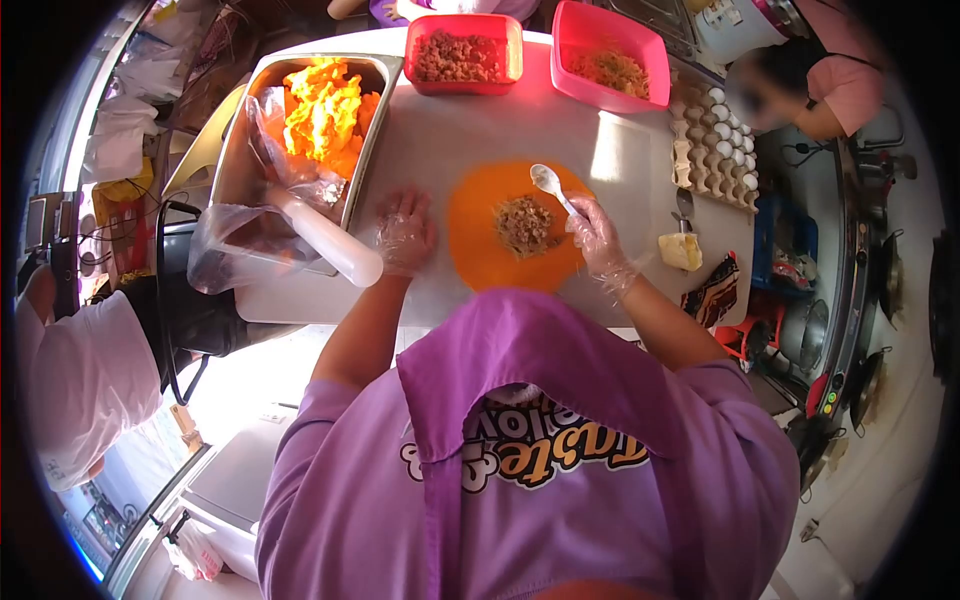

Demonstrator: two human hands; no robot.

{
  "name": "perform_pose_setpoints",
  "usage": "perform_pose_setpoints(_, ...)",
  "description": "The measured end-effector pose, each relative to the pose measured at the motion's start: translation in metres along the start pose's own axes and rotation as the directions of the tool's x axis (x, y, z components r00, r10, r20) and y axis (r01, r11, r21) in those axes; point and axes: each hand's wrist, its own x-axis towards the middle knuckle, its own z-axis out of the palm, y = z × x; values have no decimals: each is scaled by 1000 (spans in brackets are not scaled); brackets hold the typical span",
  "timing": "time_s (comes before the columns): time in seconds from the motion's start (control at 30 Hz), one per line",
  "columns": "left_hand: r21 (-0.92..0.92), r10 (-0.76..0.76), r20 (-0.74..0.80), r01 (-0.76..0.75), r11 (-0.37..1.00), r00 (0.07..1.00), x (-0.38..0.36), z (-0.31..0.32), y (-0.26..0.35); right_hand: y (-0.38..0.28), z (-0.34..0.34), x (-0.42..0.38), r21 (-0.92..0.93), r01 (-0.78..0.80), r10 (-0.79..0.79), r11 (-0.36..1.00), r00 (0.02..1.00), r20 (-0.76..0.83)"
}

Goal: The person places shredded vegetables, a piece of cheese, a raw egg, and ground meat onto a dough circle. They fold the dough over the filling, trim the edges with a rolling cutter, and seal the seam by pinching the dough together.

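A flat round orange sheet of dough (475,255) lies on the table in front of me, with a heap of brownish shredded filling (524,226) at its middle. My right hand (597,238), in a clear plastic glove, is closed around the handle of a white spoon (547,180) at the sheet's right edge. The spoon's bowl points away from me, above the sheet. My left hand (406,232), gloved too, rests palm down on the table left of the sheet, fingers stretched out and holding nothing.
A metal tray (372,140) holds bright orange dough and plastic; a white rolling pin (335,240) leans over its near edge. Behind are a red tub of meat (463,88) and a pink tub (655,60). Egg cartons (695,165) stand right, near a yellow block (681,251). People stand nearby.
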Motion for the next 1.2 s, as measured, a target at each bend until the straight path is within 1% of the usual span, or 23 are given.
perform_pose_setpoints(0.17,-15,13,-25,-13,1000,1000,0,-7,7,-40,18,88,159,51,-55,986,998,20)
perform_pose_setpoints(0.27,-131,30,-93,-42,990,995,0,3,0,-61,37,173,-237,166,-152,957,986,75)
perform_pose_setpoints(0.3,-129,80,-175,-103,986,981,-2,-7,0,-53,42,206,-576,518,-558,632,820,127)
perform_pose_setpoints(0.33,-89,138,-272,-167,982,952,-7,31,-14,-55,50,228,-584,629,-686,514,709,160)
perform_pose_setpoints(0.37,-147,12,-107,-28,989,994,-6,7,-2,-71,59,240,-606,651,-682,458,694,230)
perform_pose_setpoints(0.4,-152,-48,-46,40,988,998,-5,6,1,-75,68,252,-644,652,-684,401,680,262)
perform_pose_setpoints(0.43,-174,-54,-115,33,984,992,-7,17,0,-66,74,279,-747,340,-295,572,934,199)
perform_pose_setpoints(0.5,-150,-103,-115,85,985,988,-5,19,0,-60,90,288,-773,380,-330,508,915,233)
perform_pose_setpoints(0.53,-114,-73,-51,67,991,996,-5,25,-5,-64,92,283,-810,533,-421,245,811,406)
perform_pose_setpoints(0.57,-86,-42,23,44,995,999,-5,33,-7,-43,92,297,-799,578,-458,168,763,456)
perform_pose_setpoints(0.6,-108,-194,335,243,964,922,8,4,6,-44,91,295,-797,571,-421,196,783,458)
perform_pose_setpoints(0.63,-117,-187,352,242,963,917,3,-1,10,-43,91,289,-796,562,-383,227,803,458)
perform_pose_setpoints(0.67,-179,-114,146,139,974,983,-1,-3,10,-41,90,283,-815,570,-488,101,742,459)
perform_pose_setpoints(0.7,-215,-41,-76,24,976,996,-1,-7,8,-41,88,278,-821,561,-487,107,750,448)
perform_pose_setpoints(0.77,-177,-56,-9,54,983,998,0,-16,13,-69,84,247,-879,461,-508,124,790,342)
perform_pose_setpoints(0.8,-177,-64,-31,58,983,997,0,-14,12,-90,82,228,-844,480,-508,237,802,313)
perform_pose_setpoints(0.83,-176,-73,-52,63,982,996,-1,-12,11,-90,72,220,-844,481,-507,239,803,314)
perform_pose_setpoints(0.9,-130,-60,-48,53,990,997,-3,-10,11,-80,51,200,-650,698,-705,300,622,341)
perform_pose_setpoints(0.97,-82,-43,-44,40,996,998,-2,-8,9,-65,37,167,-506,692,-645,515,702,302)
perform_pose_setpoints(1.0,-107,-45,-33,41,993,998,-2,-4,9,-51,27,151,-504,692,-643,517,703,305)
perform_pose_setpoints(1.07,-140,-49,-11,47,989,999,-6,-1,6,-21,10,127,-493,516,-441,701,856,269)
perform_pose_setpoints(1.17,-98,22,-222,-44,994,975,-7,15,-1,28,-15,104,-523,393,-339,756,919,201)
perform_pose_setpoints(1.2,-148,12,-152,-35,988,988,-2,-5,6,35,-25,99,-569,410,-343,713,912,227)
